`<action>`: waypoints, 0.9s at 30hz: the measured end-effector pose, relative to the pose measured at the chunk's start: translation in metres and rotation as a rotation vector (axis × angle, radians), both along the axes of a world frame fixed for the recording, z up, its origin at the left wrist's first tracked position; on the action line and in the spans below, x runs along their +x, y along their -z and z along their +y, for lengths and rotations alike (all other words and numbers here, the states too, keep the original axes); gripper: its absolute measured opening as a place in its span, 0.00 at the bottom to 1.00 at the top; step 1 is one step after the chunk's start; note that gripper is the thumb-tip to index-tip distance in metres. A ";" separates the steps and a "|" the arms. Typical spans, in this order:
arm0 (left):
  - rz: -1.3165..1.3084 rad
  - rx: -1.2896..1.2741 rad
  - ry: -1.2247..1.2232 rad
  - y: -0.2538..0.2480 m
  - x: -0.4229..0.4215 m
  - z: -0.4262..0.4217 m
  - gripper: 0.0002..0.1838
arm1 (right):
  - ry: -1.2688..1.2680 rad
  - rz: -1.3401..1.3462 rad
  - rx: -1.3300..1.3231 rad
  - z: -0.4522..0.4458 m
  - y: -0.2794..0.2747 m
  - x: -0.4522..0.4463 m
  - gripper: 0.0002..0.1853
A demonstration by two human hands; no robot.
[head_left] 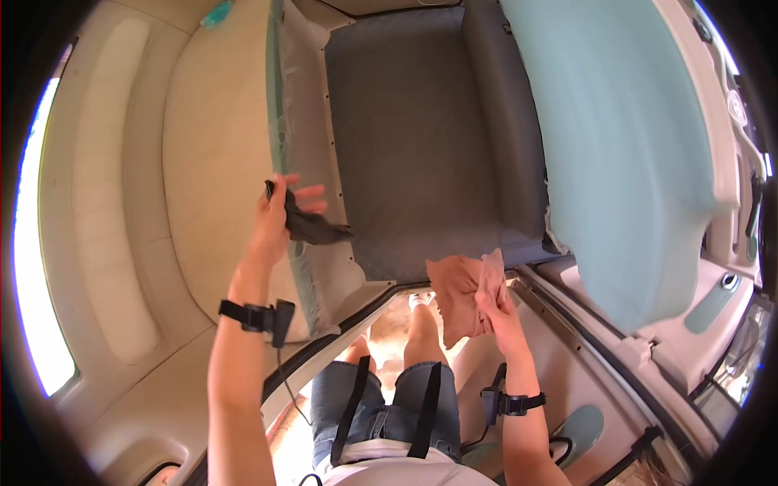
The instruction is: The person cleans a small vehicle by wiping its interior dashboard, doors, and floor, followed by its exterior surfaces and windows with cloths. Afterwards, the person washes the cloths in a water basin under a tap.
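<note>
My left hand grips a limp dark cloth between thumb and palm. Several of its fingers are spread, and the cloth's loose end hangs to the right over the edge of the grey floor mat. Lower down by the door sill, the closed fingers of my right hand pinch a crumpled pink cloth, which droops open to the left. Part of the dark cloth is hidden behind my left hand.
On the left is a cream seat with pale green edging; a teal item lies at its top. A light blue seat back stands on the right. The door sill crosses in front of my legs. Straps and cables hang from my wrists.
</note>
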State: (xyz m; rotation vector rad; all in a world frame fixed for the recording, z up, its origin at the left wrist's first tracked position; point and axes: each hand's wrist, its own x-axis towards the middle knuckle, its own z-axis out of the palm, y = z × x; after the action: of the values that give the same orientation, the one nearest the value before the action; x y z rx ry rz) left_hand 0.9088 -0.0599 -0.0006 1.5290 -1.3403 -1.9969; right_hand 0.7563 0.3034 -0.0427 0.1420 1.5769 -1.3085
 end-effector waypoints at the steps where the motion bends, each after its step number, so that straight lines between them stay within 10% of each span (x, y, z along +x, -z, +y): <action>1: 0.002 0.008 -0.003 0.005 -0.010 -0.015 0.31 | -0.003 0.002 0.008 0.000 0.012 -0.008 0.31; 6: -0.880 -1.089 1.021 0.042 -0.038 -0.096 0.31 | -0.409 0.215 0.296 -0.012 0.082 -0.033 0.18; 9: -0.650 -1.527 1.077 0.078 -0.034 -0.180 0.20 | -0.376 0.550 0.289 -0.044 0.119 -0.052 0.17; 14: -0.627 -1.645 0.891 0.133 -0.047 -0.230 0.21 | -0.434 0.823 0.196 -0.113 0.162 -0.107 0.23; 17: -0.633 -1.693 0.875 0.130 -0.041 -0.225 0.21 | -0.905 0.720 0.143 -0.145 0.210 -0.108 0.26; 19: -0.628 -1.697 0.918 0.125 -0.039 -0.225 0.20 | -0.995 1.457 0.227 -0.146 0.287 -0.096 0.29; 23: -0.552 -1.556 0.840 0.125 -0.041 -0.222 0.20 | -0.776 1.581 0.303 -0.175 0.411 -0.054 0.33; 24: -0.529 -1.533 0.839 0.125 -0.042 -0.223 0.21 | -0.540 1.240 0.192 -0.195 0.403 -0.021 0.34; 26: -0.510 -1.492 0.878 0.121 -0.043 -0.225 0.23 | -0.843 0.916 0.158 -0.210 0.377 0.023 0.33; 27: -0.543 -1.553 0.955 0.118 -0.042 -0.230 0.24 | -1.389 0.907 0.221 -0.206 0.366 0.032 0.31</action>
State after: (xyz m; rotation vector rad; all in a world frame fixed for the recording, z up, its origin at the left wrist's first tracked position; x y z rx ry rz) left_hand 0.8665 -0.2895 -0.1181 0.5577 -2.9976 -0.0896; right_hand 0.7888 0.0978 -0.4089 -1.3428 1.8567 -0.0139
